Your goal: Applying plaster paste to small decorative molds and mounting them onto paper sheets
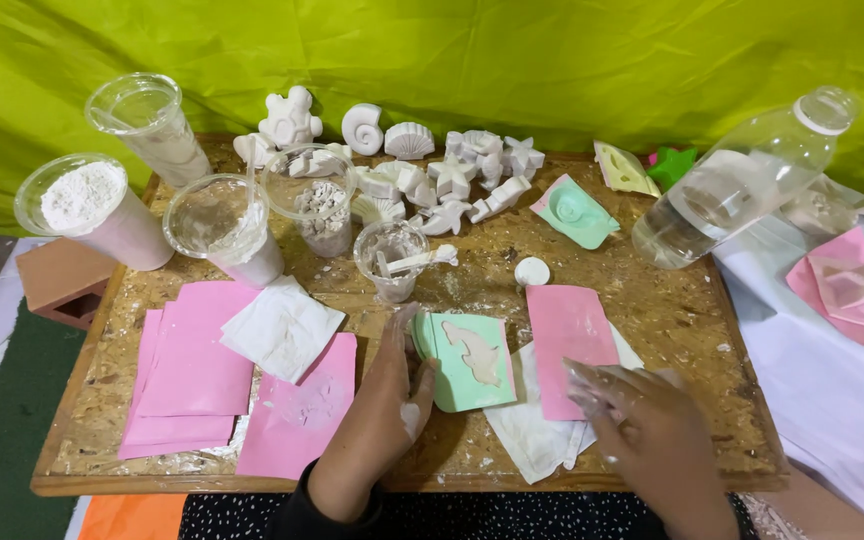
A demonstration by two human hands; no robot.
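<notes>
The left hand [384,405] rests on the wooden board [672,320] with its fingers held straight and close together. Its fingers press on the left edge of a green mould [467,362], and the thumb lies against the same side. The hand is not wrapped around the mould; it just steadies it. The green mould lies flat near the front middle of the board, and it has a dolphin shape filled with white plaster. White plaster is stuck to the fingers. The right hand [642,425] is on the other side, with its fingers a little bent and spread out. Its fingertips rest on the bottom corner of a pink sheet [567,345] and on a white paper towel [532,435] under it. I cannot tell if it grips anything. More pink sheets [197,375] lie in a pile on the left, with a folded white tissue [280,328] on top. Behind them stand clear plastic cups [222,225], and one cup [92,205] is full of white powder. A small cup [390,258] holds a white spoon. Many white plaster shapes [452,175], like shells and stars, sit at the back. A clear bottle [742,185] of water lies tilted on the right. Another green mould [574,212] lies near it.
</notes>
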